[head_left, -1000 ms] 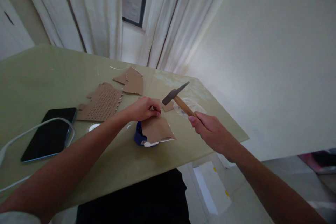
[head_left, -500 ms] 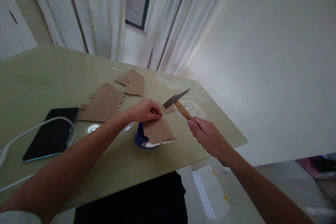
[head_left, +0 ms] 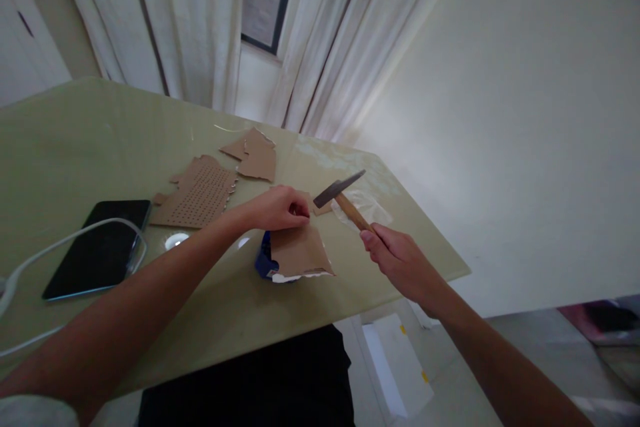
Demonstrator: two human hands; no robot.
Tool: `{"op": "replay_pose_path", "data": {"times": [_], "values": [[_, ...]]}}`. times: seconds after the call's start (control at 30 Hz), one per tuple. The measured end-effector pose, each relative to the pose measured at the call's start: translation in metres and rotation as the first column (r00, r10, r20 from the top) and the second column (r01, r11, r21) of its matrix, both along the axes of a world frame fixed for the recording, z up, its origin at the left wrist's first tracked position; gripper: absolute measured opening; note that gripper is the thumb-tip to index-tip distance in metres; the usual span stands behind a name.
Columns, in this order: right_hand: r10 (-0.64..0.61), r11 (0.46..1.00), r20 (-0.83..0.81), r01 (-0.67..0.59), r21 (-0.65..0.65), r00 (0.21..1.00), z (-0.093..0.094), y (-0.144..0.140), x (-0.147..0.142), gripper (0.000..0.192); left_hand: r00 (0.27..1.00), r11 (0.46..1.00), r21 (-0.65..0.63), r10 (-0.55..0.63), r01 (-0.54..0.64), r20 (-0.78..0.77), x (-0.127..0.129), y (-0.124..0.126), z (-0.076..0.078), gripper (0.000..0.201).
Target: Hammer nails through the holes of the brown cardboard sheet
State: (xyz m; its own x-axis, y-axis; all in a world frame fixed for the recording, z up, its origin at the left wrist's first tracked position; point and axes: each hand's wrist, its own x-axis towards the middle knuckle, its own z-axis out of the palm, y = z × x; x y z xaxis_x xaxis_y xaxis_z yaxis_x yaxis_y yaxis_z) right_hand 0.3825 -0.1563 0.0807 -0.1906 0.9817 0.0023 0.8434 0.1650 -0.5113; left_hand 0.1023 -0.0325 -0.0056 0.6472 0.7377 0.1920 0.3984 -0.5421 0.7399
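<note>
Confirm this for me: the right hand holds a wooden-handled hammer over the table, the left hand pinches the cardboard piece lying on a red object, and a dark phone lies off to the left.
Not quite. In the head view the object under the cardboard piece is blue, not red. The rest stands: the right hand grips the wooden-handled hammer above the table, the left hand pinches the cardboard's top edge, and the dark phone lies to the left.

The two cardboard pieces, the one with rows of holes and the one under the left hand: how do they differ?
The holed cardboard lies flat on the table, untouched; the plain cardboard rests on a blue object, with the left hand at its top edge. One is perforated, the other unpunched. Both are brown and torn.
</note>
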Motion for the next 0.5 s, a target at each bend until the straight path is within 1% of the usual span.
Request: {"op": "replay_pose_path", "data": {"times": [0.2,0.37,0.43,0.5], "values": [[-0.017,1.000,-0.016,0.017,0.010,1.000,-0.009,0.001,0.000,0.049,1.000,1.000,0.010,0.005,-0.005,-0.018,-0.001,-0.001,0.004,0.015],[0.089,0.994,0.098,-0.083,-0.066,0.991,-0.015,0.003,0.000,0.048,0.999,1.000,0.016,-0.008,0.008,-0.045,-0.002,-0.003,0.006,0.018],[0.071,0.996,0.087,-0.067,-0.054,0.994,-0.013,0.002,0.000,0.047,0.998,1.000,0.003,-0.004,0.004,-0.058,-0.002,-0.003,0.006,0.016],[0.022,0.999,0.036,-0.021,-0.029,0.999,-0.011,0.000,0.000,0.048,0.998,1.000,-0.016,0.000,-0.001,-0.064,-0.003,-0.001,0.005,0.017]]}}
